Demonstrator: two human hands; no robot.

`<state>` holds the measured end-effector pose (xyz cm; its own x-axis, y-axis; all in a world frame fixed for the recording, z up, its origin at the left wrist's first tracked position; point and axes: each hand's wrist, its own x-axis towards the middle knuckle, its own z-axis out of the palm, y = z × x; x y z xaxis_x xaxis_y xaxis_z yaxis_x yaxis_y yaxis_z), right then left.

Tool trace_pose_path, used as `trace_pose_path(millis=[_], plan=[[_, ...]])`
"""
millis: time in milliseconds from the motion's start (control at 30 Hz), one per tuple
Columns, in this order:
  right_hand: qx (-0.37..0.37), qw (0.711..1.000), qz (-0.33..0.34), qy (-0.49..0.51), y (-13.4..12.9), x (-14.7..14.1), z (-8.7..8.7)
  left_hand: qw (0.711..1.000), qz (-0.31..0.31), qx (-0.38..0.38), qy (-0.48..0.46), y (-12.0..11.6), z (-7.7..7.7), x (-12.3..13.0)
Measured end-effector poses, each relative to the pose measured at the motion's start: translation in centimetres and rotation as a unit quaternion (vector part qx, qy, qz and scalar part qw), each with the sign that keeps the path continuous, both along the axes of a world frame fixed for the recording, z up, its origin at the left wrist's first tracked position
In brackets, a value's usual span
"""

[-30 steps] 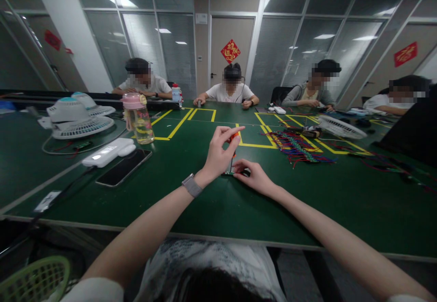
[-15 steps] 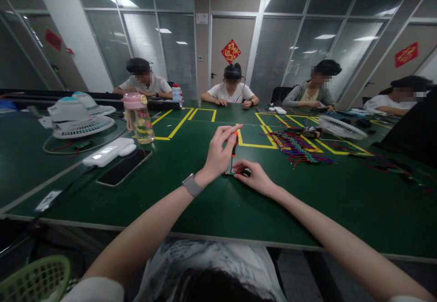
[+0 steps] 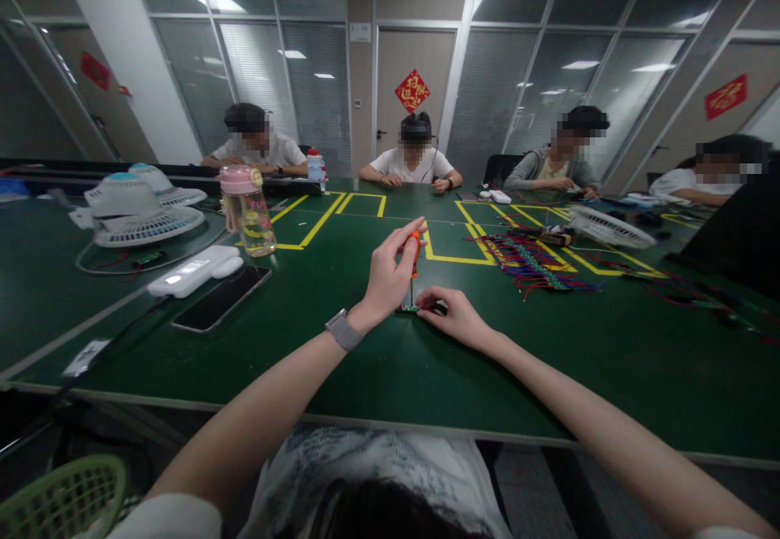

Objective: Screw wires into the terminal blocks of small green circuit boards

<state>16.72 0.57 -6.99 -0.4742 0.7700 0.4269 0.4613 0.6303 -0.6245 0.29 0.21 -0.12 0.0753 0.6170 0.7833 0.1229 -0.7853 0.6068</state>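
My left hand [image 3: 392, 272] is closed on the orange handle of a screwdriver [image 3: 415, 256], its fingers pointing up and forward. The screwdriver stands nearly upright, its thin dark shaft reaching down to a small green circuit board [image 3: 407, 309] on the table. With thumb and fingers pinched, my right hand [image 3: 449, 310] grips the right end of that board. Something dark, with a bit of red, shows between its fingers; I cannot make out what it is. A grey-banded watch sits on my left wrist.
On the green table [image 3: 341, 393], a phone [image 3: 223, 299], a white power strip [image 3: 192, 271] and a pink-lidded bottle [image 3: 249, 214] stand left. Wired boards [image 3: 530, 262] lie right, near a white fan [image 3: 609, 228]. Several people sit opposite; a green basket [image 3: 64, 494] is below left.
My left hand has shifted slightly, its fingertips a little further left and down around the screwdriver handle. My right hand and the circuit board look unmoved.
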Motion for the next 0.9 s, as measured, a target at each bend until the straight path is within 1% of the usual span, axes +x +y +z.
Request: trace_pose_path(millis=[67, 167, 200, 233, 267, 367, 400, 433, 600, 667, 800, 900], plan=[[0.002, 1.0, -0.002, -0.003, -0.03, -0.02, 0.05, 1.0, 0.017, 0.0, -0.003, -0.05, 0.03, 0.03], [0.004, 1.0, -0.007, -0.003, -0.11, -0.03, 0.14, 0.996, 0.087, 0.029, 0.013, -0.21, 0.19, 0.0], [0.006, 1.0, -0.006, -0.003, -0.14, -0.01, 0.18, 0.994, 0.098, 0.034, 0.018, -0.25, 0.23, -0.01], [0.01, 1.0, -0.005, -0.005, -0.16, 0.03, 0.21, 0.995, 0.095, 0.033, 0.02, -0.26, 0.24, -0.01], [0.017, 1.0, -0.005, -0.008, -0.19, 0.08, 0.24, 0.996, 0.079, 0.027, 0.019, -0.25, 0.22, -0.01], [0.043, 0.999, -0.012, -0.02, -0.25, 0.29, 0.3, 1.0, -0.005, -0.013, 0.003, -0.11, 0.05, 0.07], [0.053, 0.998, -0.012, -0.024, -0.26, 0.36, 0.3, 1.0, -0.02, -0.024, -0.003, -0.07, -0.01, 0.09], [0.063, 0.998, -0.009, -0.028, -0.27, 0.42, 0.29, 0.999, -0.02, -0.027, -0.006, -0.04, -0.05, 0.11], [0.107, 0.993, 0.02, -0.045, -0.31, 0.52, 0.18, 0.997, 0.073, 0.031, 0.017, -0.05, 0.01, 0.03], [0.117, 0.991, 0.025, -0.059, -0.33, 0.53, 0.17, 0.996, 0.082, 0.037, 0.022, -0.07, 0.05, 0.01], [0.147, 0.985, 0.038, -0.083, -0.38, 0.56, 0.21, 0.996, 0.079, 0.024, 0.018, -0.04, -0.05, 0.03], [0.157, 0.983, 0.039, -0.091, -0.38, 0.6, 0.19, 0.995, 0.097, 0.014, 0.007, 0.06, -0.23, 0.03]])
